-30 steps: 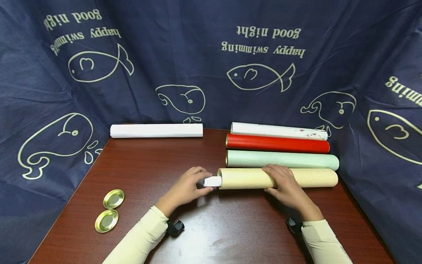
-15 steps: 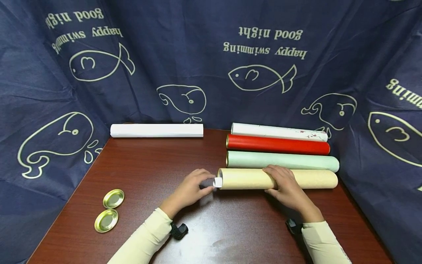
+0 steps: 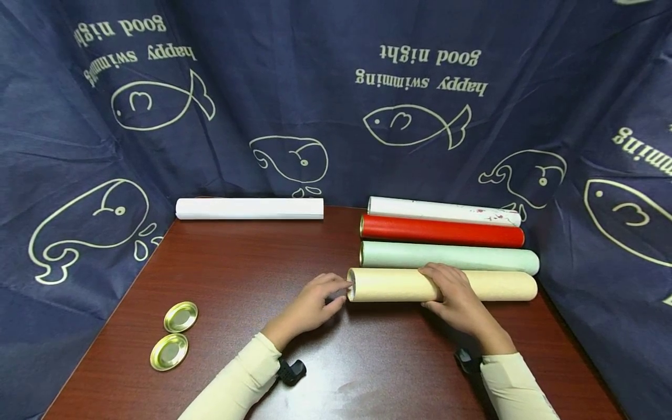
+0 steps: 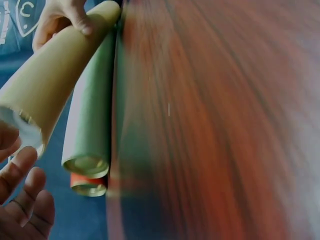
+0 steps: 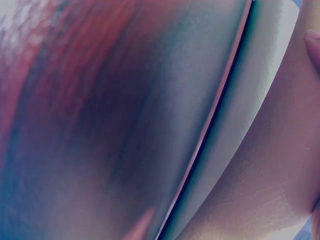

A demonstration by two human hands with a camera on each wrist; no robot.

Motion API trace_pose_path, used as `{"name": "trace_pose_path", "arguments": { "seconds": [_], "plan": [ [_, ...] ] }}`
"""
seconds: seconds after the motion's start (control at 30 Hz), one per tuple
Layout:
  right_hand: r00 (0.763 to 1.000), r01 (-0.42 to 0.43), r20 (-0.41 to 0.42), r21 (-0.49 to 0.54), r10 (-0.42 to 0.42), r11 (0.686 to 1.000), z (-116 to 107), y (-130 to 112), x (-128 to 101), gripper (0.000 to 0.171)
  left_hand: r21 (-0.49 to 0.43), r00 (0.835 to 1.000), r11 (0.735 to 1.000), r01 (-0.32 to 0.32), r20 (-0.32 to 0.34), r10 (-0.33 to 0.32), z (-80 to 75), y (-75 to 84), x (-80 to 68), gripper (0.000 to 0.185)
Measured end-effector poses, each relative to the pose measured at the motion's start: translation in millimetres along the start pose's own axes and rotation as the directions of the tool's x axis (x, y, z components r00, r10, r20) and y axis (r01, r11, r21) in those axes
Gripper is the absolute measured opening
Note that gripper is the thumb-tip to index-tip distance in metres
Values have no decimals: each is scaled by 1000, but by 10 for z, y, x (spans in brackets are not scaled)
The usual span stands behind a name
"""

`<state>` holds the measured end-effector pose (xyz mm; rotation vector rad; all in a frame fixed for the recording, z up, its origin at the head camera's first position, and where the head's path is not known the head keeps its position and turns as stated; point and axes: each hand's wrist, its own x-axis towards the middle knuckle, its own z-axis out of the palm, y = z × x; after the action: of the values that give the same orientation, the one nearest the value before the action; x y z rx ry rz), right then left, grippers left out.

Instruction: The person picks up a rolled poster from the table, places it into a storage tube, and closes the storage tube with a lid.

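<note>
Four tubes lie side by side at the right of the brown worktop (image 3: pixel 236 274) in the head view: a white one (image 3: pixel 443 210) at the back, then red (image 3: pixel 442 230), pale green (image 3: pixel 448 256), and nearest the person the beige tube (image 3: pixel 488 286). The right hand (image 3: pixel 455 294) lies over the beige tube's middle, fingers curled round it, steadying it. The left hand (image 3: pixel 311 304) sits at that tube's open left end, fingertips against the rim. A second ago a white paper roll stuck out of that mouth; half a second ago only a stub showed; now none is visible, so I judge the roll is pushed fully inside and the left grip holds nothing. Far left of the beige tube lie two gold caps (image 3: pixel 175 335); behind and left, a white roll (image 3: pixel 249 208) rests at the worktop's back edge.

From the left wrist, the beige tube (image 4: pixel 55 80) runs away from the camera, its open mouth just beside the loosely bent left fingers (image 4: pixel 22 195), with the right hand (image 4: pixel 62 17) gripping farther along. Beside it are the green (image 4: pixel 92 125) and red (image 4: pixel 89 185) ends.

From the right wrist, everything is blurred; only worktop and a pale tube edge show.
</note>
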<state>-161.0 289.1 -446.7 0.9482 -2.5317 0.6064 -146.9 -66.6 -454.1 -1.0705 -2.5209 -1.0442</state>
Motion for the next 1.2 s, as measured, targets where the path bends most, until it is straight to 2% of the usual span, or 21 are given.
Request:
{"name": "trace_pose_path", "arguments": {
  "seconds": [0.17,0.3,0.43,0.63,0.7,0.83,0.97,1.1,1.2],
  "plan": [
    [1000,-4,-5,2,4,1000,-14,-9,-2,78,48,999,999,9,-43,-7,-273,-108,-238,30],
    [1000,4,-21,6,-4,1000,-10,-13,7,78,144,995,987,69,-79,-58,-609,-246,-497,30],
    [1000,15,-23,8,-14,1000,4,-6,6,79,233,983,957,174,-96,-156,-955,-442,-793,30],
    [1000,18,-22,-1,-18,1000,36,12,3,79,283,946,905,319,-28,-324,-1328,-676,-1199,34],
    [1000,23,-17,-2,-23,1000,54,13,19,79,287,930,892,351,6,-367,-1419,-716,-1325,37],
    [1000,22,-9,-4,-22,1000,47,19,25,79,307,901,864,400,39,-431,-1543,-768,-1482,43],
    [1000,19,-5,-3,-19,1000,44,15,29,79,330,887,842,427,29,-461,-1624,-786,-1566,48],
    [1000,16,-3,0,-16,1000,47,20,19,78,353,880,825,441,9,-475,-1681,-791,-1621,53],
    [1000,19,0,2,-19,1000,51,27,8,78,366,852,791,490,-8,-524,-1714,-794,-1688,58]
  ]
}}
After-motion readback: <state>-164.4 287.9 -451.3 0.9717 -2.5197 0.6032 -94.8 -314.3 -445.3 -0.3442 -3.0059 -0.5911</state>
